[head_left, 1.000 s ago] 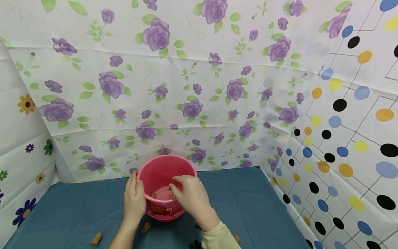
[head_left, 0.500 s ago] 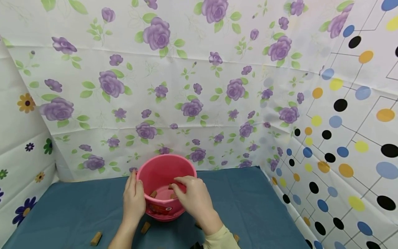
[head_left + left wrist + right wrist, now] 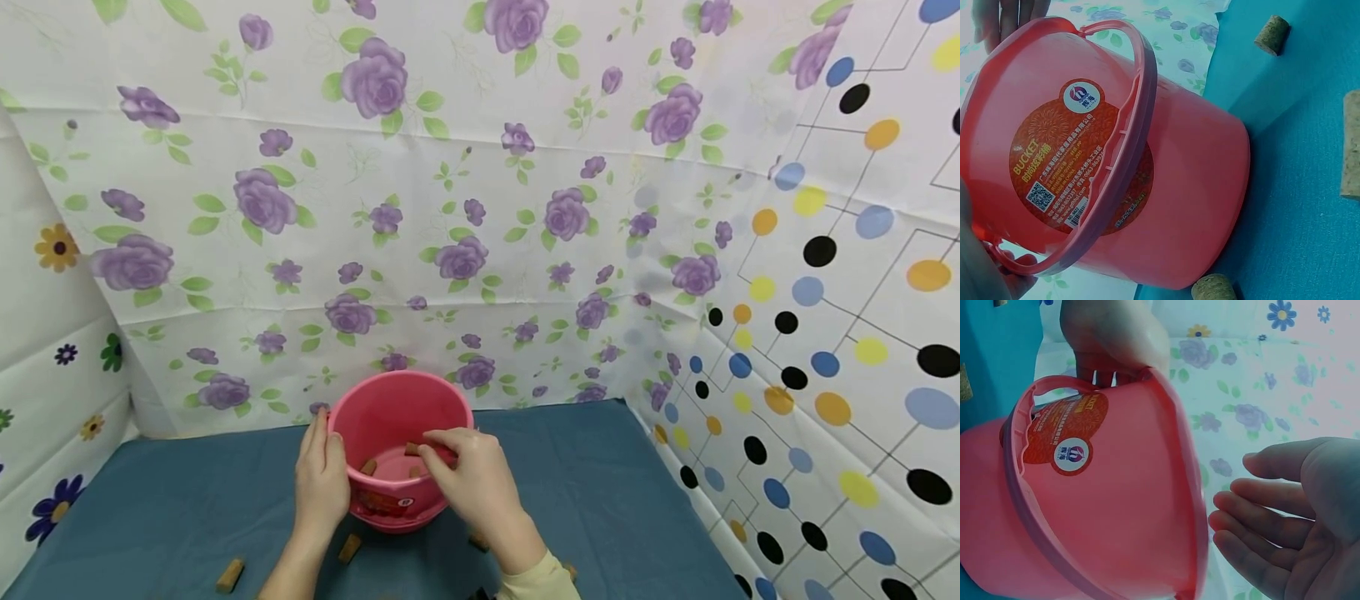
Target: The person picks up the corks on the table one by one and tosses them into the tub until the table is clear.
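Observation:
A pink bucket [image 3: 401, 500] stands upright on the blue cloth, its handle hanging down in front. My left hand [image 3: 321, 479] rests against the bucket's left outer side, fingers fairly straight. Over the right rim reaches my right hand [image 3: 480, 479], its thumb and fingers apart. In the right wrist view, that right hand [image 3: 1285, 519] has loose fingers with nothing between them. Inside the bucket lie a cork [image 3: 412, 448] just beside the right fingertips, another cork [image 3: 368, 467] at the left, and a third cork [image 3: 415, 472] near the front wall.
Loose corks lie on the blue cloth [image 3: 187, 508]: one cork [image 3: 230, 575] at front left, a cork [image 3: 349, 548] before the bucket, and a cork [image 3: 478, 542] near the right wrist. A flowered sheet [image 3: 420, 250] hangs behind; a dotted sheet [image 3: 840, 333] stands at right.
My right hand has shifted slightly right, away from the cork inside the bucket, which now shows more fully. The left hand stays against the bucket's side.

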{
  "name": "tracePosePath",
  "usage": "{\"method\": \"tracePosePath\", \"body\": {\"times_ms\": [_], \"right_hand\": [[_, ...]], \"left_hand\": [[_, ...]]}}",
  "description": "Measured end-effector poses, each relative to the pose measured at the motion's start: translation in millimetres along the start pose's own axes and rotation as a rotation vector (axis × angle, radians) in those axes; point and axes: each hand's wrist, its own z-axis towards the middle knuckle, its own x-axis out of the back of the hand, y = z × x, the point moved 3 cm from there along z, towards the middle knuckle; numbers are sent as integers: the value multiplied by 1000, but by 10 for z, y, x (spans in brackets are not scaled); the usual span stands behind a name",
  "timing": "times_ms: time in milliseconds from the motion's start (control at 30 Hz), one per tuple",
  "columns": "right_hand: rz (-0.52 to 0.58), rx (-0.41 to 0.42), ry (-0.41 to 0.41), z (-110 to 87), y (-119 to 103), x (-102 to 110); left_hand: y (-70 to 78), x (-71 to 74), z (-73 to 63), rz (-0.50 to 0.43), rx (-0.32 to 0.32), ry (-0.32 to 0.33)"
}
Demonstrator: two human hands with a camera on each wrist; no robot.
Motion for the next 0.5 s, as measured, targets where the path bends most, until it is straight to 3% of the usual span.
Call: {"method": "tracePosePath", "body": {"times_ms": [500], "right_hand": [[110,-92,52,-288,216,261]], "left_hand": [[7,6,-1,0,-2,10]]}}
